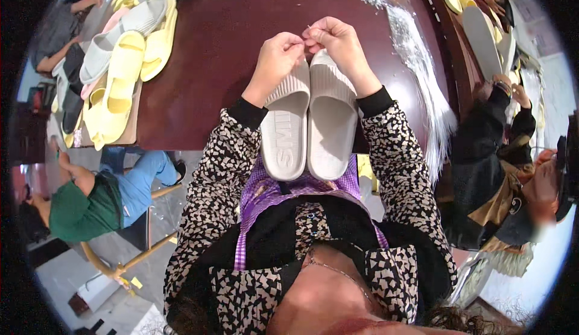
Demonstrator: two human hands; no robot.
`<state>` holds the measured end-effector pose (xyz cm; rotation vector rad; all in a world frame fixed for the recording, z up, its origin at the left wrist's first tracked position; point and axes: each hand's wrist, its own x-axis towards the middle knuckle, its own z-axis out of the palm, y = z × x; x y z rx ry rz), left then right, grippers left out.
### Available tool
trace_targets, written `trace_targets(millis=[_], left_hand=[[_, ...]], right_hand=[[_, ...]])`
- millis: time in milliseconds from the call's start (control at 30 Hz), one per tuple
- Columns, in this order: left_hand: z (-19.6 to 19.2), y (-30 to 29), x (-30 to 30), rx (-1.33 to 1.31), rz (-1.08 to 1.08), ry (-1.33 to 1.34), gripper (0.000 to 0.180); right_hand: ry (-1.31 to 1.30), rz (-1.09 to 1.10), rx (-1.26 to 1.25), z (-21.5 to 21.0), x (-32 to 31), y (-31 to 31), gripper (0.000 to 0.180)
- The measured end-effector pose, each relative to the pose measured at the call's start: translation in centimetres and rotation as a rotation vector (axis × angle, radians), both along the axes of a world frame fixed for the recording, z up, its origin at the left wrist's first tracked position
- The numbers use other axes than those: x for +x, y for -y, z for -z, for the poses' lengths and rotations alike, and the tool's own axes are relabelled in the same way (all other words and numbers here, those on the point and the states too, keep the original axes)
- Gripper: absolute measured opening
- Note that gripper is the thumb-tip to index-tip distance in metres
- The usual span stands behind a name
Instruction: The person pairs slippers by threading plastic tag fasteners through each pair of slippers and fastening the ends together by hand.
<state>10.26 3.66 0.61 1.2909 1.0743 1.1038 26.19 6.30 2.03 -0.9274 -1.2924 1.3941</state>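
Observation:
A pair of light grey slide sandals (333, 136) lies side by side at the near table edge, heels toward me and overhanging it. Over their toe ends, my left hand (279, 63) and my right hand (338, 42) meet with fingertips pinched closed. Something thin and whitish seems to be between the fingers, too small to make out. My right wrist is above the right sandal's ribbed strap, and my left hand hovers by the left one. To the right on the table lies a long bundle of thin, clear-white plastic strands (416, 63), loose at both ends.
Yellow slides (123, 72) and grey slides (99, 54) are heaped at the left table edge. Dark sandals sit at the far edge. People work at both sides, one in a green top (81, 208) seated left. More slides (479, 33) lie on the right-hand table.

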Motion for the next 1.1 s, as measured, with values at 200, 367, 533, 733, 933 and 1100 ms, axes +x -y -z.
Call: trace_targets(millis=[200, 367, 533, 733, 933, 1100], left_hand=[[-1.3, 0.3, -0.3, -0.021, -0.112, -0.025, 0.012], [-2.2, 0.5, 0.0, -0.063, -0.103, 0.037, 0.01], [-2.7, 0.2, 0.0, -0.026, -0.088, 0.111, 0.01], [-2.0, -0.2, 0.1, -0.054, -0.095, 0.183, 0.007], [-1.4, 0.1, 0.6, 0.047, -0.179, 0.121, 0.005], [-1.0, 0.3, 1.1, 0.271, -0.299, -0.092, 0.004]], right_hand=[[0.052, 0.072, 0.033, 0.1, 0.9, 0.8, 0.009], [0.079, 0.075, 0.048, 0.2, 0.1, 1.7, 0.01], [0.173, 0.113, 0.107, -0.6, -0.2, 1.9, 0.011], [0.206, 0.154, 0.149, -0.1, -0.1, 2.1, 0.011], [0.393, 0.226, 0.261, -0.3, 0.0, 2.6, 0.01], [0.436, 0.247, 0.321, -0.6, -0.4, 2.9, 0.01]])
